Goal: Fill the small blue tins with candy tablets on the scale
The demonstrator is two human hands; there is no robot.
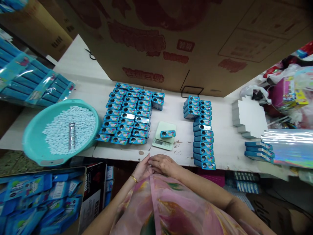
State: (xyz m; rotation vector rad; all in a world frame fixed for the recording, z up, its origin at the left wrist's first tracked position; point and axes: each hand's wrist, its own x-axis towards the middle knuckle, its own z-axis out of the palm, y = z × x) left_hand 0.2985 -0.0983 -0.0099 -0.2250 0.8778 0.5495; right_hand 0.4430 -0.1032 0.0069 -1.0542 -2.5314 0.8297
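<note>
At the front edge of the table, my left hand [141, 169] and my right hand [164, 164] are drawn together in front of my body. The right fingers curl over the left fingertips, and whatever lies between them, if anything, is hidden. Just beyond my hands sits a small white digital scale [163, 145]. One small blue tin [167, 134] lies flat on its platform. To the left, several similar blue tins [126, 125] are packed in rows. Another double column of blue tins [203, 145] stands to the right of the scale.
A turquoise basin [29, 143] of small white candies [58, 130] holds a metal scoop-like tool [71, 135]. A big cardboard box [171, 42] blocks the back. White cartons [253, 116] and three blue boxes [259, 150] are at right. An open carton [84, 192] of blue packs stands lower left.
</note>
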